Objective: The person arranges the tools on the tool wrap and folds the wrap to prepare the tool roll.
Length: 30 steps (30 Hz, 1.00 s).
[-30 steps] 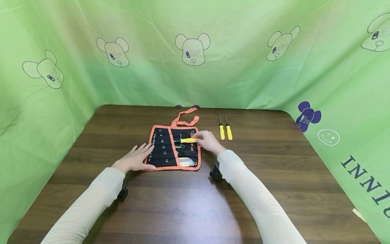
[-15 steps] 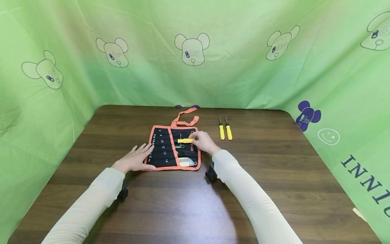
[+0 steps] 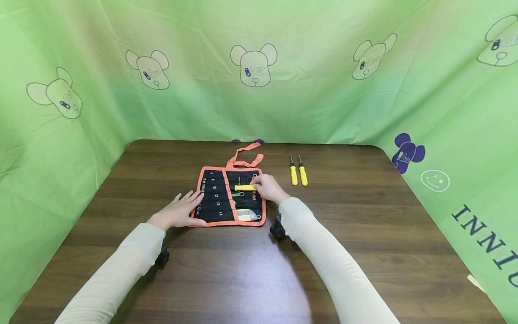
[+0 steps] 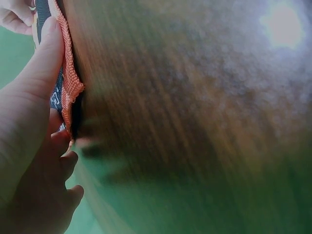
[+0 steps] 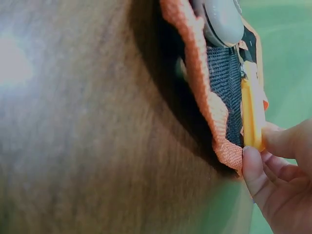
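Note:
A black tool pouch [image 3: 214, 211] with orange edging lies flat on the table. My left hand [image 3: 178, 212] rests on its left edge with fingers spread; in the left wrist view the thumb lies along the orange trim. My right hand [image 3: 272, 189] pinches the handle end of a yellow screwdriver [image 3: 243, 187] between thumb and fingers. The screwdriver lies sideways over the pouch's right half, its tip end at the orange-edged pocket line and its shaft hidden. A grey utility knife [image 3: 247, 215] and a small green-handled tool [image 3: 238, 194] sit in other pockets.
Two more yellow screwdrivers [image 3: 293, 174] lie side by side on the table right of the pouch. An orange strap [image 3: 244, 158] trails from the pouch's far edge. Green printed cloth [image 3: 315, 108] hangs behind the brown wooden table [image 3: 364, 216].
My right hand has moved left with the screwdriver, and its shaft has slid out of sight into the pocket. The left hand stays where it was.

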Each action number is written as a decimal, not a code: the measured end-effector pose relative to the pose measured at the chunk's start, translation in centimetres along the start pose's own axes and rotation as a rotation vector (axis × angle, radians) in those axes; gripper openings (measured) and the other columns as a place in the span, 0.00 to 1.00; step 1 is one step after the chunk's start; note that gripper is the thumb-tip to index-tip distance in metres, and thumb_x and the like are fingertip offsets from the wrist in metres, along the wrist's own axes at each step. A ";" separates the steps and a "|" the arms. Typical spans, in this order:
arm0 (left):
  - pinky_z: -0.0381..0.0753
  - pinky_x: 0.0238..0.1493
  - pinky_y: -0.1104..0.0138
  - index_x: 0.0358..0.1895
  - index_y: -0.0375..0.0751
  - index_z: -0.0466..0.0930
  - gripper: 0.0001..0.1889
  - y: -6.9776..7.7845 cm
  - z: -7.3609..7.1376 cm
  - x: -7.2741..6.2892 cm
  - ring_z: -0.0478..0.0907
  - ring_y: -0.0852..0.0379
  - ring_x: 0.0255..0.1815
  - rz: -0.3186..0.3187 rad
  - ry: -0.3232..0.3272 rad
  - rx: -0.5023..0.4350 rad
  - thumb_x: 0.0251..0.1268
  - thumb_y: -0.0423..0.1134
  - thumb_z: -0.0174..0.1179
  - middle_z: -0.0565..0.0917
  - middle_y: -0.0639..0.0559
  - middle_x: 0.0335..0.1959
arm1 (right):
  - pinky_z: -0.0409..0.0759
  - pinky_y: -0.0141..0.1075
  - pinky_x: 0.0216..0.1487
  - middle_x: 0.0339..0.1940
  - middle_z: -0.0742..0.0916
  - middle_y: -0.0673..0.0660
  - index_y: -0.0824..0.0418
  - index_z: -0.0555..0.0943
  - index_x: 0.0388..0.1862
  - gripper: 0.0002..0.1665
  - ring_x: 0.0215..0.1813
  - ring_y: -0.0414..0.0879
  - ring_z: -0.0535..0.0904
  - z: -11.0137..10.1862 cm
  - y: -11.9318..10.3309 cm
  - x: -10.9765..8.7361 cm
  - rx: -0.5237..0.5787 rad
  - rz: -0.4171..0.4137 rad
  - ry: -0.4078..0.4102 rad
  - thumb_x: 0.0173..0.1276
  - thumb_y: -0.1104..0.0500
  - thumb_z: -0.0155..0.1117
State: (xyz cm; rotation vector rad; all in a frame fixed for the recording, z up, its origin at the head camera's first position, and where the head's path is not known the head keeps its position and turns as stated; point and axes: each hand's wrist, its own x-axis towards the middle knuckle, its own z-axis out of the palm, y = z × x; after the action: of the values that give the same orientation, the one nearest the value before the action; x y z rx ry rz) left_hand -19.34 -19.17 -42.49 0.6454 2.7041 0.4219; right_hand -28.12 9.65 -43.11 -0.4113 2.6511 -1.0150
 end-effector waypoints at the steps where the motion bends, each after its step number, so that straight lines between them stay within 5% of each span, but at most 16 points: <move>1: 0.38 0.65 0.44 0.71 0.32 0.48 0.50 0.0 0.0 0.0 0.42 0.38 0.71 -0.005 -0.003 0.003 0.54 0.64 0.57 0.48 0.35 0.71 | 0.73 0.31 0.19 0.37 0.80 0.59 0.66 0.81 0.46 0.13 0.17 0.42 0.69 0.0 0.0 0.0 -0.003 -0.001 0.002 0.70 0.66 0.50; 9: 0.38 0.64 0.43 0.71 0.32 0.48 0.50 0.0 0.1 0.0 0.42 0.38 0.70 -0.006 -0.001 0.001 0.54 0.64 0.57 0.48 0.35 0.71 | 0.74 0.32 0.23 0.33 0.82 0.58 0.66 0.82 0.41 0.11 0.21 0.44 0.73 0.5 -0.5 0.2 -0.020 -0.046 0.043 0.70 0.66 0.51; 15: 0.38 0.65 0.44 0.71 0.33 0.48 0.50 -0.1 0.2 0.2 0.41 0.39 0.71 -0.008 -0.002 0.013 0.54 0.65 0.56 0.48 0.36 0.71 | 0.78 0.33 0.26 0.44 0.81 0.59 0.64 0.82 0.44 0.12 0.24 0.44 0.77 1.0 -0.6 0.3 0.009 -0.052 0.031 0.70 0.66 0.52; 30: 0.36 0.64 0.43 0.70 0.31 0.50 0.54 0.2 -0.2 -0.3 0.42 0.37 0.70 0.020 0.014 -0.030 0.51 0.70 0.54 0.50 0.34 0.71 | 0.77 0.33 0.21 0.44 0.80 0.58 0.63 0.81 0.48 0.13 0.20 0.45 0.74 0.1 -0.1 0.2 0.047 -0.066 0.042 0.69 0.65 0.54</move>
State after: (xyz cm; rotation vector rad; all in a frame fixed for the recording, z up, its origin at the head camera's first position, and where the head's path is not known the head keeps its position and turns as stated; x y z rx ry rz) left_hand -19.06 -19.19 -42.20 0.6639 2.7009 0.4734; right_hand -28.21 9.46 -43.10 -0.4752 2.6613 -1.1157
